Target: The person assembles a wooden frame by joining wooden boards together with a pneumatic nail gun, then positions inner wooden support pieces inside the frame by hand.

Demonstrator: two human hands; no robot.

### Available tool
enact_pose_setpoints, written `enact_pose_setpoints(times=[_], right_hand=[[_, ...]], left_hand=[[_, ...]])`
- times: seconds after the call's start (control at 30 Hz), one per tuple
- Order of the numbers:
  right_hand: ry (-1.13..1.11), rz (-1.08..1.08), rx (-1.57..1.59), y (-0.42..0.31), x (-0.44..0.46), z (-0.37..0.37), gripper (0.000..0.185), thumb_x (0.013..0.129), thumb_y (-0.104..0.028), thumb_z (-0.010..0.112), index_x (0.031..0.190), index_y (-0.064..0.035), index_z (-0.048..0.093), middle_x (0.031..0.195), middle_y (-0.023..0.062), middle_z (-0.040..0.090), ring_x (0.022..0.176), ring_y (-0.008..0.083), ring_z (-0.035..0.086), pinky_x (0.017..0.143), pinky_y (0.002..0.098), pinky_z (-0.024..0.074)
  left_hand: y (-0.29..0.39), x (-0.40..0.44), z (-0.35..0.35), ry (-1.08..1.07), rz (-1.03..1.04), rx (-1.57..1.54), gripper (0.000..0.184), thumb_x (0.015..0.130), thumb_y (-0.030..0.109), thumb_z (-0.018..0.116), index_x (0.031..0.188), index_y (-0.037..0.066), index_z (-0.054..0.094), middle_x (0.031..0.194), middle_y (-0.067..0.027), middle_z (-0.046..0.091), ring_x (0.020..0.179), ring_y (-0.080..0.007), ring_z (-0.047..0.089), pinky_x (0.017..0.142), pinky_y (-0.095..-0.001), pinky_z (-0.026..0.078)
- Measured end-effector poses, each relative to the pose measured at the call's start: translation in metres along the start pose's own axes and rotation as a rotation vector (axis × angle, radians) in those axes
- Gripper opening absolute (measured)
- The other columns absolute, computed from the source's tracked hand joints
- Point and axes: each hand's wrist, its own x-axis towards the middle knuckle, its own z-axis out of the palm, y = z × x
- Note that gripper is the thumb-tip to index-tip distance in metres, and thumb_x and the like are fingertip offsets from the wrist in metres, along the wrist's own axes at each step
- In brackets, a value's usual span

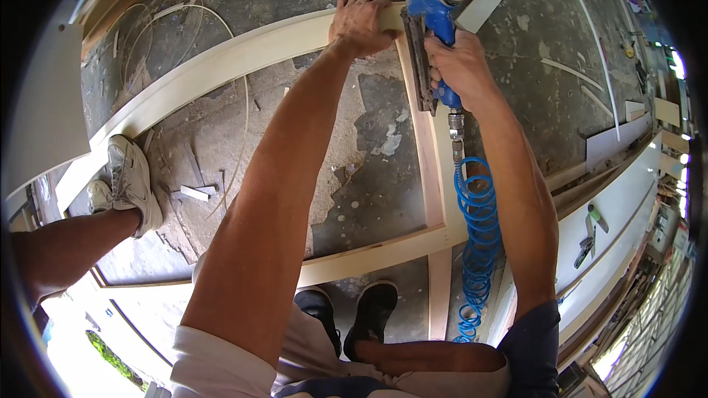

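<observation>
My right hand is wrapped round the grip of a blue pneumatic nail gun. The gun's nose is over the far corner of a pale wooden frame, where a crosspiece meets the long far rail. A coiled blue air hose runs from the fitting at the gun's handle back toward my body. With its fingers bent over the far edge, my left hand grips the far rail just left of the gun. Its thumb side is near the joint. The exact contact at the nose is hidden.
Another person's shoe is beside the frame at left. White panels lie at right, with a green-handled tool on one. Wood offcuts and thin strips are scattered over the worn concrete floor. A white panel stands at far left.
</observation>
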Motion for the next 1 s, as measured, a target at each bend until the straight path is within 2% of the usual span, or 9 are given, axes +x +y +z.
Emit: enact_pose_setpoints(times=[0.33, 0.4, 0.53, 0.6, 0.77, 0.87, 0.93, 1.0], right_hand=[[0.009, -0.036, 0.011, -0.001, -0.001, 0.002, 0.027, 0.091, -0.014, 0.067, 0.076, 0.0040, 0.054, 0.059, 0.0071, 0.054, 0.047, 0.0157, 0.058, 0.042, 0.0325, 0.0451], [0.003, 0.062, 0.030, -0.004, -0.003, 0.003, 0.016, 0.096, -0.011, 0.061, 0.084, -0.0077, 0.051, 0.066, -0.0014, 0.047, 0.051, 0.0090, 0.046, 0.048, 0.0290, 0.0430], [0.028, 0.031, -0.046, 0.002, 0.002, 0.005, 0.018, 0.095, -0.013, 0.061, 0.081, -0.0068, 0.052, 0.065, -0.0013, 0.047, 0.050, 0.0092, 0.046, 0.048, 0.0292, 0.0433], [0.014, -0.158, -0.198, 0.016, 0.010, 0.006, 0.021, 0.094, -0.014, 0.063, 0.078, -0.0048, 0.053, 0.061, -0.0001, 0.049, 0.048, 0.0107, 0.047, 0.046, 0.0303, 0.0433], [0.105, -0.179, -0.371, 0.016, 0.020, 0.005, 0.023, 0.093, -0.015, 0.063, 0.076, -0.0028, 0.054, 0.059, 0.0020, 0.050, 0.046, 0.0129, 0.048, 0.044, 0.0322, 0.0428], [0.119, -0.186, -0.269, 0.030, 0.026, -0.004, 0.017, 0.093, -0.012, 0.062, 0.082, -0.0018, 0.056, 0.060, 0.0018, 0.050, 0.046, 0.0120, 0.048, 0.043, 0.0323, 0.0418], [0.072, 0.042, 0.056, 0.011, -0.028, -0.008, 0.012, 0.094, -0.012, 0.061, 0.091, -0.0016, 0.056, 0.062, 0.0007, 0.048, 0.046, 0.0101, 0.046, 0.043, 0.0305, 0.0409], [0.054, 0.164, 0.180, 0.007, -0.073, -0.023, 0.013, 0.094, -0.012, 0.061, 0.100, -0.0016, 0.057, 0.064, -0.0013, 0.047, 0.047, 0.0082, 0.045, 0.044, 0.0284, 0.0405]], left_hand=[[-0.003, 0.001, 0.002, 0.006, 0.020, 0.005, 0.057, 0.076, 0.044, 0.080, 0.124, 0.019, 0.062, 0.125, -0.0048, 0.053, 0.123, -0.0261, 0.048, 0.106, -0.0437, 0.037], [-0.001, 0.000, 0.001, 0.006, 0.014, 0.009, 0.057, 0.076, 0.044, 0.080, 0.124, 0.019, 0.062, 0.125, -0.0049, 0.054, 0.123, -0.0265, 0.048, 0.106, -0.0441, 0.037], [0.000, 0.000, 0.000, 0.021, 0.009, 0.018, 0.057, 0.076, 0.043, 0.080, 0.124, 0.018, 0.062, 0.124, -0.0057, 0.054, 0.125, -0.0276, 0.048, 0.106, -0.0456, 0.037], [0.000, 0.000, 0.001, 0.017, 0.013, 0.004, 0.058, 0.076, 0.042, 0.081, 0.125, 0.018, 0.062, 0.124, -0.0061, 0.054, 0.125, -0.0279, 0.048, 0.107, -0.0459, 0.037], [0.002, -0.001, -0.002, 0.022, 0.015, -0.029, 0.062, 0.075, 0.038, 0.082, 0.130, 0.018, 0.059, 0.127, -0.0077, 0.055, 0.125, -0.0294, 0.048, 0.107, -0.0474, 0.036], [0.005, 0.000, -0.008, -0.036, -0.008, -0.029, 0.062, 0.075, 0.038, 0.082, 0.129, 0.018, 0.059, 0.128, -0.0076, 0.054, 0.125, -0.0298, 0.047, 0.107, -0.0474, 0.036], [0.002, 0.004, -0.009, -0.058, -0.023, -0.019, 0.061, 0.075, 0.038, 0.082, 0.129, 0.017, 0.060, 0.129, -0.0073, 0.053, 0.126, -0.0296, 0.046, 0.107, -0.0468, 0.036], [0.004, 0.002, -0.009, -0.097, -0.020, -0.020, 0.059, 0.077, 0.037, 0.081, 0.128, 0.016, 0.060, 0.129, -0.0070, 0.053, 0.126, -0.0292, 0.046, 0.108, -0.0466, 0.035]])
